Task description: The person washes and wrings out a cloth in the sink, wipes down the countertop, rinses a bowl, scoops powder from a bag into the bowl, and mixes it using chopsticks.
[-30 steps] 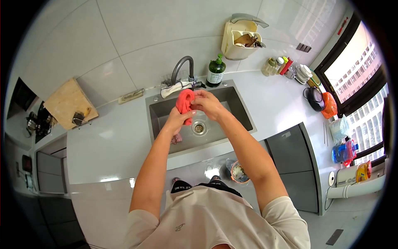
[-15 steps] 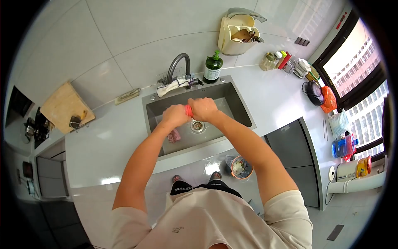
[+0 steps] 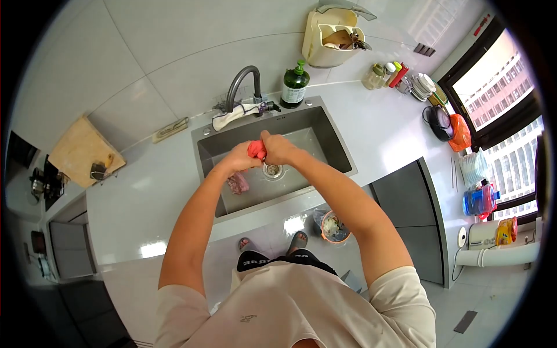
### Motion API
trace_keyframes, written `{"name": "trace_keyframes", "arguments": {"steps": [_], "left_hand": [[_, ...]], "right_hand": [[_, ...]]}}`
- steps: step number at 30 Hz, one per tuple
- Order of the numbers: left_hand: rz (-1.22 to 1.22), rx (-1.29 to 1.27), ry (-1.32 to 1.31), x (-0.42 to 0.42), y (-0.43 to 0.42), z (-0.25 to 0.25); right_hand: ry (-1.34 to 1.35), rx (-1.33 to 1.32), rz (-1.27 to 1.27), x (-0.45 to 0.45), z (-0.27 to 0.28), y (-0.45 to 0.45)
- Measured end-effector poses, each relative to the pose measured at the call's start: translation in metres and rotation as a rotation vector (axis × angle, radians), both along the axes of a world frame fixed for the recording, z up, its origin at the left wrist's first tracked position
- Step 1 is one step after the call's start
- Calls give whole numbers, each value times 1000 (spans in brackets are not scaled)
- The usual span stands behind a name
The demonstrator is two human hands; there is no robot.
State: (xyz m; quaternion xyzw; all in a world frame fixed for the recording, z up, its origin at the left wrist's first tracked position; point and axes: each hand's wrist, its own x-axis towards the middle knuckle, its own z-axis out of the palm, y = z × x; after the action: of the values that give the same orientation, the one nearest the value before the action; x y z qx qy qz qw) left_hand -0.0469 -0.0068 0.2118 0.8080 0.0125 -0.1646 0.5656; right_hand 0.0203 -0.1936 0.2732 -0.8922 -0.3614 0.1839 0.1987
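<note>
Over the sink [image 3: 342,148], a bunched red cloth [image 3: 256,149] is squeezed between my two hands. My left hand [image 3: 241,156] is closed around its left side. Against its right side, my right hand [image 3: 279,148] is closed too, with its fingers partly hidden. Beneath my hands is the round drain [image 3: 272,170]. A crumpled pinkish cloth [image 3: 238,183] lies on the sink floor, partly covered by my left hand and forearm. Behind the sink stands a dark faucet [image 3: 246,72] with a white cloth [image 3: 233,118] draped at its base.
A green pump bottle [image 3: 294,87] stands behind the sink. Above it, a cream utensil holder [image 3: 325,49] hangs on the wall. To the left, a wooden board [image 3: 84,152] leans by the counter. On the floor sits a bin [image 3: 335,228]; jars [image 3: 377,78] line the right counter.
More of the red cloth shows between my hands, which have turned against each other slightly. The view has shifted a little, moving the sink slightly left and up.
</note>
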Motion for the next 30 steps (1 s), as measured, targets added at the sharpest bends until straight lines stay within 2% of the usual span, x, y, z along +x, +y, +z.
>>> {"name": "trace_keyframes", "arguments": {"steps": [1, 2, 3, 4, 5, 6, 8, 10, 11, 12, 14, 15, 16, 17, 18, 19, 21, 22, 24, 28, 30], "left_hand": [[-1, 0, 0, -1, 0, 7], [42, -19, 185, -3, 1, 15], [89, -36, 364, -4, 4, 26], [95, -35, 358, -6, 7, 31], [127, -260, 475, -13, 7, 35], [156, -486, 587, -16, 6, 38], [83, -583, 643, -16, -5, 43], [10, -488, 637, -13, -15, 37], [-64, -354, 609, -7, -11, 38], [-63, -354, 611, -4, -14, 38], [-78, 475, -116, 0, -23, 38], [-77, 475, -114, 2, -23, 41], [-66, 720, -174, 5, -23, 45], [-55, 965, -233, 8, -23, 48], [-57, 960, -230, 12, -20, 43], [-130, 1044, -309, 15, -13, 38], [-226, 1154, -428, 19, -7, 30], [-227, 1152, -426, 17, -5, 27], [-219, 1121, -607, 15, -2, 25], [-222, 1084, -677, 11, 3, 18], [66, 927, -554, 9, 6, 9]], "right_hand": [[33, 119, 73, 0, 5, -6], [32, 120, 73, -2, 9, -15], [-181, 301, 131, -3, 10, -24], [-393, 481, 190, -5, 10, -28], [-395, 483, 194, -12, 8, -30], [-573, 555, 225, -19, 6, -32], [-750, 625, 250, -19, 5, -33], [-618, 349, 454, -9, -11, -29], [-660, 270, 407, 1, -20, -25], [-658, 271, 408, 7, -21, -21], [-533, 26, 288, 16, -24, -8], [-507, 22, 218, 19, -26, -3], [-507, 22, 219, 19, -29, 4], [-362, -17, 106, 17, -33, 10], [-214, -59, -7, 16, -38, 15], [-210, -65, -9, 17, -42, 19], [180, -112, -44, 23, -49, 25], [183, -114, -43, 25, -52, 26], [862, -107, -220, 32, -57, 26], [840, -30, -184, 36, -65, 17], [2, 521, -71, 23, -60, -4]]}}
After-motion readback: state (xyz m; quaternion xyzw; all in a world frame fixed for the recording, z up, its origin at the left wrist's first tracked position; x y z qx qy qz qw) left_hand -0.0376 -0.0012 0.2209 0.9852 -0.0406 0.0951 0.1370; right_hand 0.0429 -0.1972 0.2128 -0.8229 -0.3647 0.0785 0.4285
